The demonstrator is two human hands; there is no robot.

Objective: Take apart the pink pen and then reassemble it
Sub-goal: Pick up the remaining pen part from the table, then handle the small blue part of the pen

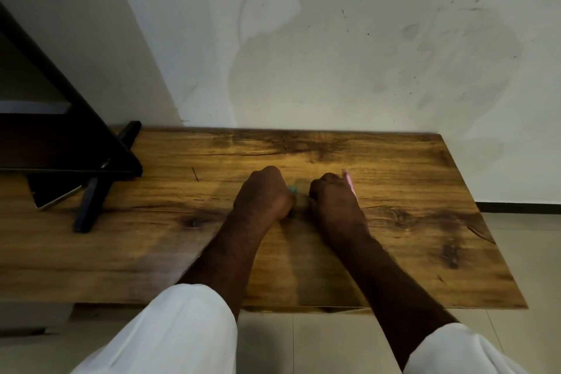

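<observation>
**Both fists closed at mid-table, pink pen in the right hand**

The left hand (pixel 264 191) and right hand (pixel 332 196) rest side by side near the middle of the wooden table (pixel 409 191), close together but not touching, with a narrow gap of bare wood between them. Both are seen from the back, fingers curled under.

The right hand is clamped round the pink pen (pixel 349 181). Only a short pink length shows, sticking out of the fist toward 1 o'clock, and it is blurred.

The left hand's fingers are also tightly curled. A small teal piece (pixel 292 189) peeks out of that fist at its 3 o'clock edge, facing the right hand. It is too small and blurred to tell its shape.

White sleeves (pixel 182 328) cover both arms at 6 o'clock. From the hands, a black stand (pixel 91 143) sits at 9 to 10 o'clock on the table's far left, with a flat silver-edged device (pixel 54 197) lying under it. A stained pale wall (pixel 334 39) rises behind the table at 12 o'clock
</observation>
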